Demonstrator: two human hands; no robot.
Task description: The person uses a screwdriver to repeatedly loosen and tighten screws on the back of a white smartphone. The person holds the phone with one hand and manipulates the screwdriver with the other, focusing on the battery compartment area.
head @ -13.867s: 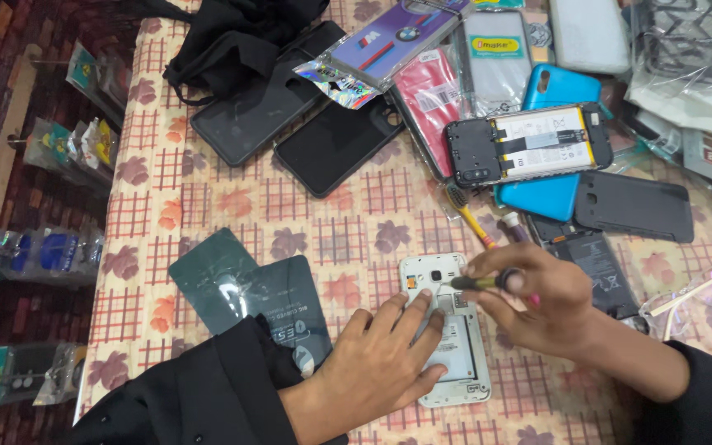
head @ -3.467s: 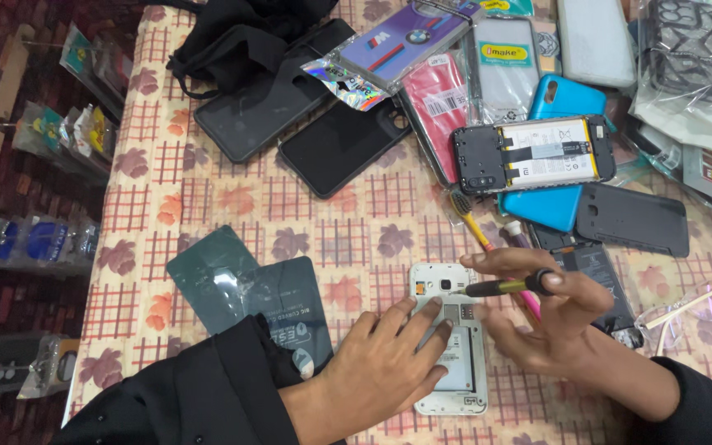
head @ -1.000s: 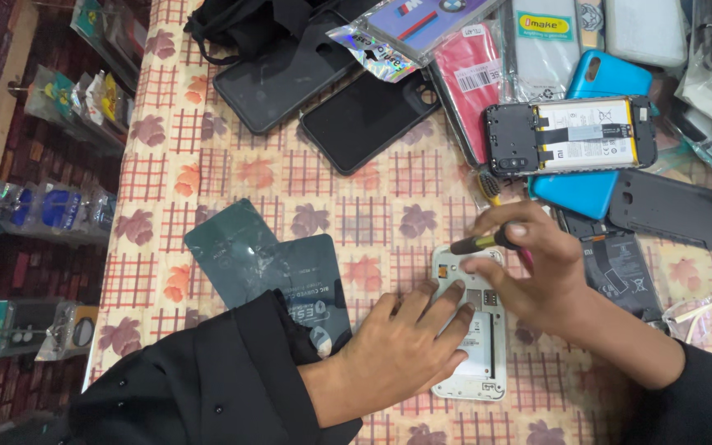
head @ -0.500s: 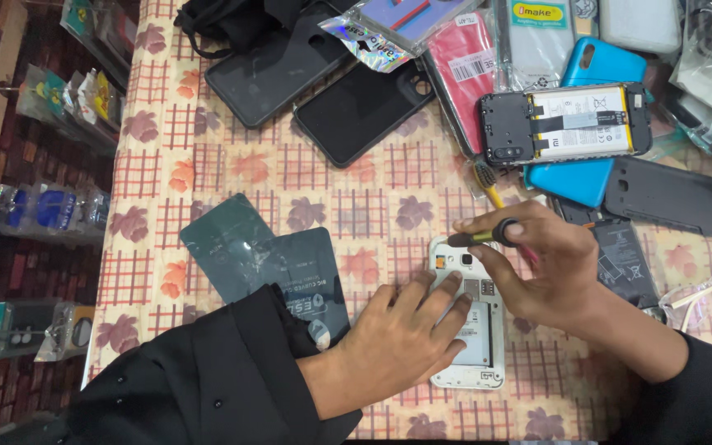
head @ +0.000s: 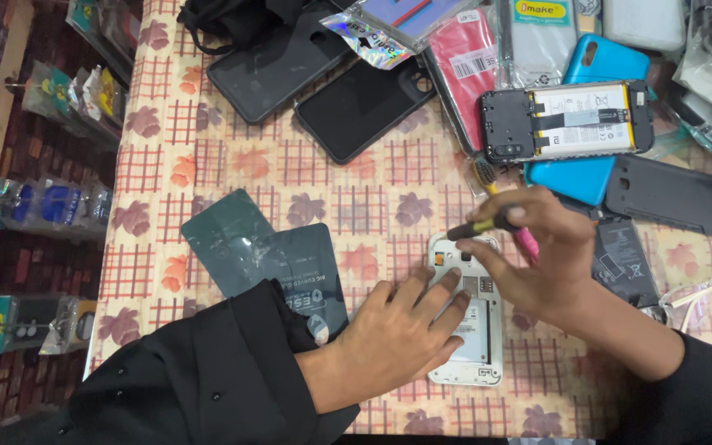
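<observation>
A white phone (head: 483, 330) lies face down with its back cover off, near the table's front edge. My left hand (head: 397, 338) rests flat on it with fingers spread, pressing it onto the table. My right hand (head: 537, 255) holds a small screwdriver (head: 480, 228) with a yellow and black grip, its tip at the phone's top left corner. A pink tool (head: 526, 244) lies under my right hand.
The checked tablecloth (head: 232, 165) carries two dark flat sheets (head: 274, 264), black phones (head: 356, 107), an opened black phone with its battery showing (head: 566, 122), a blue case (head: 595, 70), a grey back cover (head: 661, 194) and packaged cases at the back. Shelves of packets (head: 35, 206) stand left.
The view has drifted, so the table things sit slightly lower in frame. My right hand keeps the screwdriver at the white phone's top corner; my left hand stays flat on the phone.
</observation>
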